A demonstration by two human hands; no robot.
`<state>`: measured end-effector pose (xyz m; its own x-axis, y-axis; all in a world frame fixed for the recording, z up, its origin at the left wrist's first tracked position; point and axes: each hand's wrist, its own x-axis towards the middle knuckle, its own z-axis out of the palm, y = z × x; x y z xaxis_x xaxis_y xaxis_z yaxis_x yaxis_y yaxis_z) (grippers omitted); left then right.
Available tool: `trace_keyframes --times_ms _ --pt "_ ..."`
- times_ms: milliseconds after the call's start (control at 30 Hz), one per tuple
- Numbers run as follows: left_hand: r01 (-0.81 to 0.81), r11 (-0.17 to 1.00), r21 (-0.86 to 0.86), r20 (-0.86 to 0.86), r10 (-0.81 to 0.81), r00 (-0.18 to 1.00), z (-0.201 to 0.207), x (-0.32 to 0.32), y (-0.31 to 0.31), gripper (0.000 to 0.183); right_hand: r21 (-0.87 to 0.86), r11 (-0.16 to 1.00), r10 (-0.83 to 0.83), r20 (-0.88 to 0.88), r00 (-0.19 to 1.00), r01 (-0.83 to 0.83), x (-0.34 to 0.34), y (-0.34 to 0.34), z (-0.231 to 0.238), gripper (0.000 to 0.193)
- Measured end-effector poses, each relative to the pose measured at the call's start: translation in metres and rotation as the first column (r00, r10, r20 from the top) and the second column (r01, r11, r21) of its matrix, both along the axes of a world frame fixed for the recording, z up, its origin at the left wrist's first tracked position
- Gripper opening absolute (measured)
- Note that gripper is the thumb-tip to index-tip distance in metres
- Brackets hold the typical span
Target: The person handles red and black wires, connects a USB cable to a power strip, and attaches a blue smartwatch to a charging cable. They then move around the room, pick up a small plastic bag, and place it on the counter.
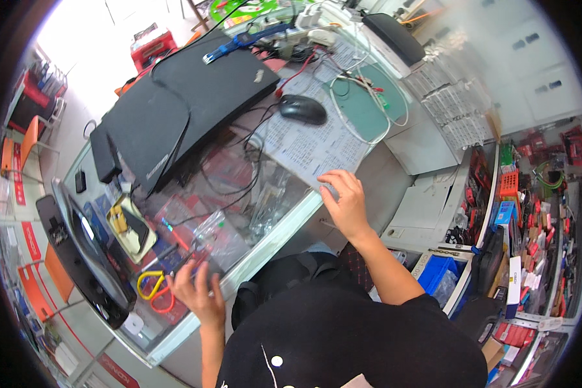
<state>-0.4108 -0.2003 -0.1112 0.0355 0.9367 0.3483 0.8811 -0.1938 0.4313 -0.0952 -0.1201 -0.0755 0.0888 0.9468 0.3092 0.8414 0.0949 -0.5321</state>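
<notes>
My left hand [202,292] hovers by the front edge of the glass counter [284,223], fingers apart and nothing visible in them. Just beside its fingertips lie scissors [151,288] with one yellow and one orange handle loop. A crumpled clear plastic bag [221,234] rests beyond that hand. My right hand [344,202] is open over the counter's edge, fingers loosely curved, at the near corner of a handwritten paper sheet [313,145]. Whether its fingertips touch the sheet, I cannot tell. Farther back on the paper sits a black computer mouse [302,109].
A flat black computer case [191,97] covers the counter's far left, with a blue tool [242,43] on top. Cables trail around it. A cream tray [130,227] holds small items; a black monitor-like device [87,246] stands left. Crowded shelves [537,226] and a blue bin [438,275] are on the right.
</notes>
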Motion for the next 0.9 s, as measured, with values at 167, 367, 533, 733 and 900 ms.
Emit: trace_keyframes --times_ms 167,367,533,733,900 --pt "0.19 0.962 -0.197 -0.027 -0.199 0.98 -0.011 0.058 0.014 0.041 0.04 0.995 -0.093 -0.021 0.995 0.094 0.061 0.026 0.001 0.015" --pt "-0.024 0.981 -0.193 -0.124 0.0 0.992 -0.015 0.096 0.034 0.043 -0.006 0.999 -0.038 -0.085 0.996 0.037 0.136 0.059 -0.004 0.016" --pt "-0.176 0.978 -0.107 -0.177 0.156 0.972 -0.015 0.154 0.056 0.045 0.01 0.999 -0.042 -0.146 0.988 0.044 0.215 0.098 0.003 0.016" --pt "-0.347 0.936 -0.064 -0.205 0.328 0.922 -0.036 0.219 0.073 0.039 0.02 1.0 0.02 -0.182 0.983 -0.017 0.284 0.175 0.007 0.014" --pt "-0.383 0.923 -0.028 -0.255 0.364 0.896 -0.037 0.22 0.075 0.039 -0.092 0.995 0.007 -0.243 0.97 -0.03 0.302 0.221 -0.013 0.015"
